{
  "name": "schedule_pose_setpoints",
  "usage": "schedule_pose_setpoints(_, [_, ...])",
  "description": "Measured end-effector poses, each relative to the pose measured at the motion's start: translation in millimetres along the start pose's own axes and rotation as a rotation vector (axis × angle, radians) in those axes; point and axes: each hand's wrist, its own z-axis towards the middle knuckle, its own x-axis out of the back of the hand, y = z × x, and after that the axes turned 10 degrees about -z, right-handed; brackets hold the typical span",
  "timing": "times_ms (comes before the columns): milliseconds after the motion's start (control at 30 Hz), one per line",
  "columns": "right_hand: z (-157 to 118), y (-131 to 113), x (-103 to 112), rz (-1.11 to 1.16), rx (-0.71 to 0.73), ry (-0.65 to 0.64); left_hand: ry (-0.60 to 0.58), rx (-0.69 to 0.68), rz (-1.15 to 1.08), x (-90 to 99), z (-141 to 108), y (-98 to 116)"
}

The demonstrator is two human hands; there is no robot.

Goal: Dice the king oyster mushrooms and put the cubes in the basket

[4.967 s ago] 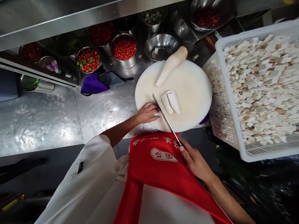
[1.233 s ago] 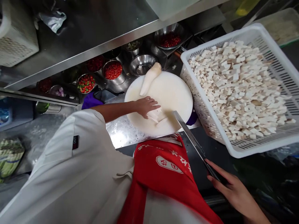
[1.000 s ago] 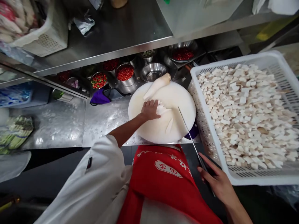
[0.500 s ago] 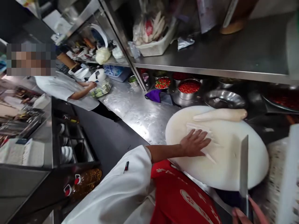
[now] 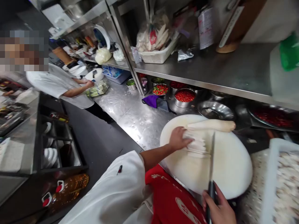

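Observation:
On the round white cutting board (image 5: 233,168) lies a flat stack of thin white slices (image 5: 195,146). My left hand (image 5: 180,138) holds the left end of this stack, fingers bent and thumb along its edge. My right hand (image 5: 219,205) grips the black handle of a kitchen knife (image 5: 212,158). The blade stands edge down at the stack's right end; whether it touches the slices I cannot tell. Behind them, a long pale peeled vegetable (image 5: 211,125) rests across the board's far side.
Behind the board stand a metal bowl (image 5: 216,110) and tins of chopped red peppers (image 5: 185,95), below a steel shelf (image 5: 235,62). A purple cloth (image 5: 151,101) lies on the counter. On the right is a white crate (image 5: 268,186) of pale pieces. A co-worker (image 5: 60,85) stands at left.
My left hand has gone from lying flat and spread to holding the gathered slices at their left end. The knife has moved left, from the board's right side to the stack.

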Motion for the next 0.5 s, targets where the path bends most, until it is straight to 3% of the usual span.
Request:
schedule_pose_setpoints(67, [-0.4, -16.1, 0.3, 0.106, -0.080, -0.060, 0.154, 0.214, -0.157, -6.1, -0.2, -1.4])
schedule_pose_setpoints(133, [0.8, -24.9, 3.4, 0.174, -0.089, -0.063, 0.185, 0.288, -0.272, -14.9, 1.0, -0.2])
schedule_pose_setpoints(300, [5.8, -29.2, 7.5, 0.199, -0.137, 0.049, 0.152, 0.228, -0.341, -32.7, 6.1, 5.8])
schedule_pose_setpoints(400, [6.1, -29.0, 9.3, 0.294, -0.115, -0.026, 0.214, 0.237, -0.276, -37.3, 7.4, 9.4])
schedule_pose_setpoints(500, [2.5, -25.4, 16.5, 0.341, -0.104, -0.057, 0.200, 0.249, -0.160, -34.7, 7.2, 13.0])
